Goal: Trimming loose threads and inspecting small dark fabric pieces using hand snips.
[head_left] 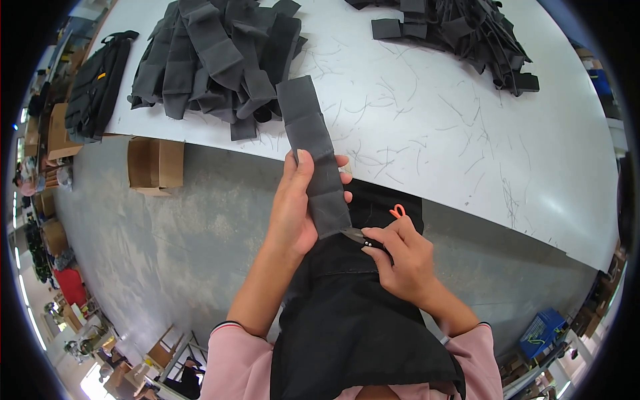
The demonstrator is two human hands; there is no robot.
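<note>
My left hand (293, 207) grips a long dark grey fabric strip (312, 150) with stitched sections, held out over the near edge of the white table (433, 127). My right hand (403, 257) holds small thread snips with an orange handle (397, 211), their blades at the strip's lower end beside my left palm. A black apron (353, 320) covers my lap under both hands.
One heap of similar grey strips (213, 57) lies at the table's far left, another pile (460, 33) at the far right. Loose thread cuttings (400, 113) litter the tabletop. A black bag (100, 83) sits on the left table corner, cardboard boxes (155, 163) on the floor below.
</note>
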